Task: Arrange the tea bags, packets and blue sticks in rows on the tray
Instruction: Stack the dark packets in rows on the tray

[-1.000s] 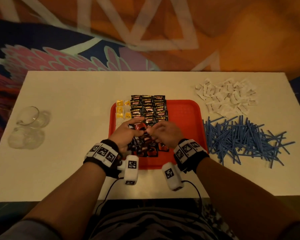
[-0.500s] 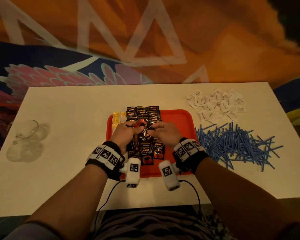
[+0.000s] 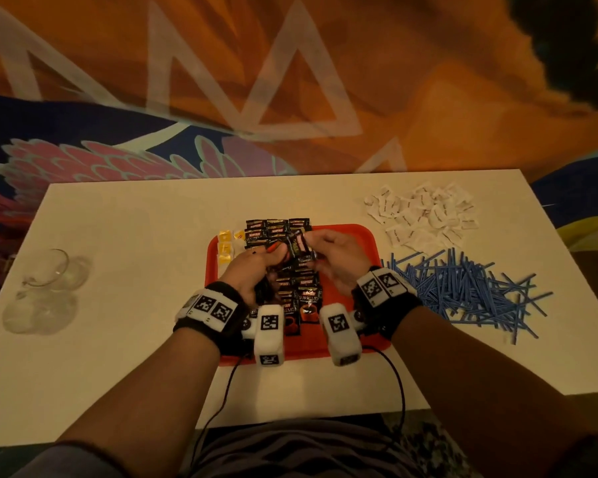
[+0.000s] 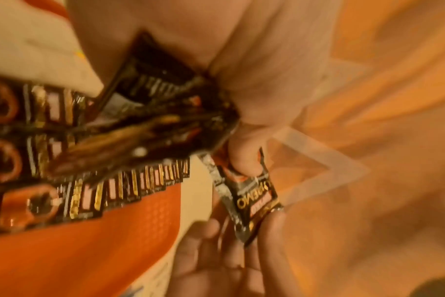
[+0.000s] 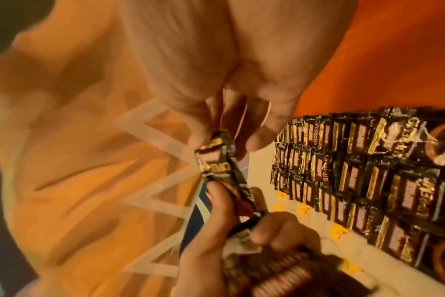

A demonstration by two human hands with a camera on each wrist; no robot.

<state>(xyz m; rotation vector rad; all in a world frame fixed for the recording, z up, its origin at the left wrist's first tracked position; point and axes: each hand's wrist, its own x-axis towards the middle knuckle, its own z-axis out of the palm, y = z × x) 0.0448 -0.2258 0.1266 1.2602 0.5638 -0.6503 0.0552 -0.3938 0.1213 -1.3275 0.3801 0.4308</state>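
The right hand (image 3: 339, 260) pinches the top edge of one black coffee packet (image 3: 299, 244) between thumb and fingertips (image 5: 260, 138). The left hand's (image 3: 252, 270) thumb presses on that packet's lower end, and its other fingers curl round a fanned bunch of packets (image 4: 145, 124). Both hands hover above the red tray (image 3: 356, 243). Directly beneath them, rows of black packets (image 3: 301, 288) lie overlapping on the tray, with yellow tea bags (image 3: 225, 248) just left of the left hand. To the right of the right hand, off the tray, lie a heap of blue sticks (image 3: 463, 288) and, beyond it, white packets (image 3: 421, 215). Glass cups (image 3: 45, 281) sit well apart on the table's (image 3: 135, 236) left.
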